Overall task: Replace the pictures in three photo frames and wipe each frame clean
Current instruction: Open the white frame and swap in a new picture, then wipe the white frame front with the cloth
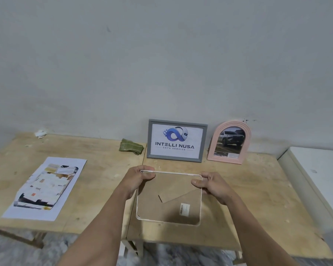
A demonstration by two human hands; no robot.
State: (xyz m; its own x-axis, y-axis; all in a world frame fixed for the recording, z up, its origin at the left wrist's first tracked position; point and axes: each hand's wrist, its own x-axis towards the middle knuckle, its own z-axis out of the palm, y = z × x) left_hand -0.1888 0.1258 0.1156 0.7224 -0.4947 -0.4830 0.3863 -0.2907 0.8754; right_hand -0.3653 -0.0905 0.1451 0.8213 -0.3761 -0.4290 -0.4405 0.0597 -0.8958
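I hold a white square photo frame [169,200] above the table with its brown backing board and folded stand facing me. My left hand [137,178] grips its top left corner, thumb on the backing. My right hand [210,186] grips the top right corner the same way. A grey frame [176,141] with a logo print stands against the wall. To its right stands a pink arched frame [229,143] with a car picture. A folded green cloth [131,146] lies left of the grey frame. A printed picture sheet [46,187] lies flat at the left.
Two wooden tables [258,198] stand side by side against a grey wall, with a narrow seam between them. A crumpled white tissue [40,133] lies at the back left corner. A white appliance or cabinet [315,179] borders the right table.
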